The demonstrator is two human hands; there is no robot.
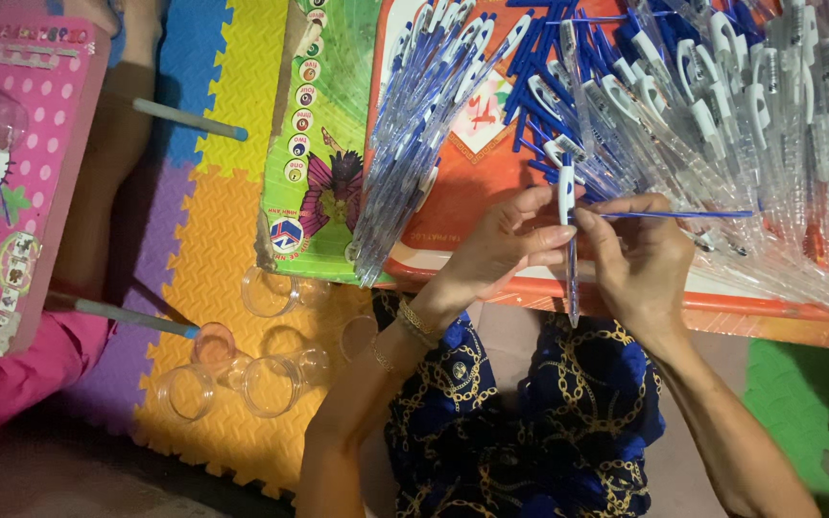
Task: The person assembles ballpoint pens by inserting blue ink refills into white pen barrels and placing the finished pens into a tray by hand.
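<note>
Fingers (pixel 541 225) of the left hand (pixel 496 251) pinch the clear pen (pixel 568 245) upright; right hand (pixel 640 254) holds a blue refill (pixel 683 214). Steady barrel, straight refill works best.

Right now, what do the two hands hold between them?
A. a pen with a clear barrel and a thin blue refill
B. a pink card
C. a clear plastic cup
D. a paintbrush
A: the left hand pinches an upright pen, and the right hand holds a thin blue refill pointing sideways.
</note>
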